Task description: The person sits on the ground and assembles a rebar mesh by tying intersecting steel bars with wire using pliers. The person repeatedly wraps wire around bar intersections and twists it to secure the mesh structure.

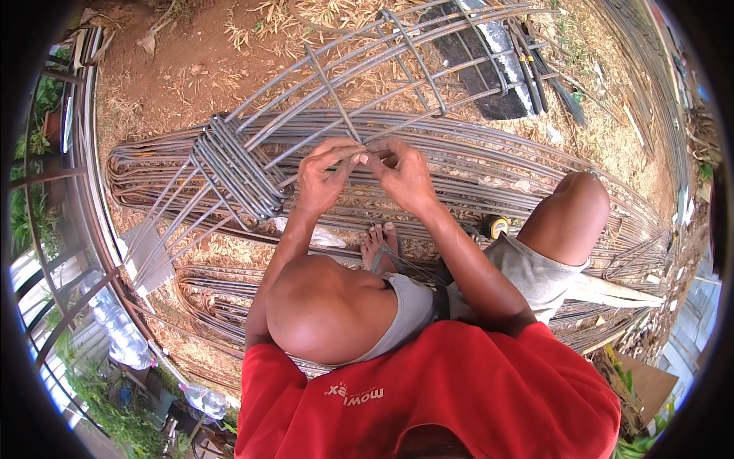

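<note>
A cage of long steel rebars crossed by square stirrups (332,90) slants from the upper right down to the left. At a lower corner of one stirrup, my left hand (321,174) and my right hand (405,180) meet with their fingertips pinched close together. Whatever is between the fingers is too small to make out, and the fingers partly hide the joint. A tight stack of stirrups (238,170) hangs on the bars to the left of my left hand. Thin wires (417,271) lie by my lap, beneath my right forearm.
Bundles of long bent rebars (489,149) lie on the ground under the cage. Long-handled cutters (527,67) rest on a dark board (482,92) at the upper right. A yellow tape measure (498,226) sits by my knee. Plastic bottles (118,325) stand along the left beside a metal railing.
</note>
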`<state>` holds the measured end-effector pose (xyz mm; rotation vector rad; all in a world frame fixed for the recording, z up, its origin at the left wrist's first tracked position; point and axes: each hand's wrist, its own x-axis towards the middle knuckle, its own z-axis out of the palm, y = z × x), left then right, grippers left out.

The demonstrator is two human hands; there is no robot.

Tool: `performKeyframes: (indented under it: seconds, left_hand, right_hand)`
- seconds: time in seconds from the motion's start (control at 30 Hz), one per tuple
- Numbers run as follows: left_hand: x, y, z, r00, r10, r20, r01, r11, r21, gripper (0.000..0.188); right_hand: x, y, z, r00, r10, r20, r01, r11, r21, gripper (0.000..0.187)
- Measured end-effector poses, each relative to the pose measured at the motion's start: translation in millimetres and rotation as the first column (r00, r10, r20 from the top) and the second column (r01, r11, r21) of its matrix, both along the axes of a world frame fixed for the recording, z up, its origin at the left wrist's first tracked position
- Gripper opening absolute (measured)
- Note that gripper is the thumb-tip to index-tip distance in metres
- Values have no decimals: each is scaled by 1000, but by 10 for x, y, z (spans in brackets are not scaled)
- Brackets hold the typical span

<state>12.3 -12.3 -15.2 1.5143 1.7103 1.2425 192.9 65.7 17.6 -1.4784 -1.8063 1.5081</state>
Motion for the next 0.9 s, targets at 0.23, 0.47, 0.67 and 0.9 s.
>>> performKeyframes:
  seconds: [0.23,0.47,0.67,0.9]
  left_hand:
    - [5,60,50,991,36,127,-16,988,-154,18]
    - [13,139,46,972,85,221,-41,980,-197,16]
    - [-20,123,26,894,70,443,5,986,-166,12]
    - [86,259,-3,821,394,412,-214,883,-418,17]
  right_hand:
    - [37,-53,-172,959,173,223,-224,948,228,18]
    - [-166,-108,-155,960,180,216,-258,869,423,13]
    - [-140,-81,-241,975,192,111,-218,922,320,23]
    - [-205,-127,-326,817,-466,-340,1,590,-807,38]
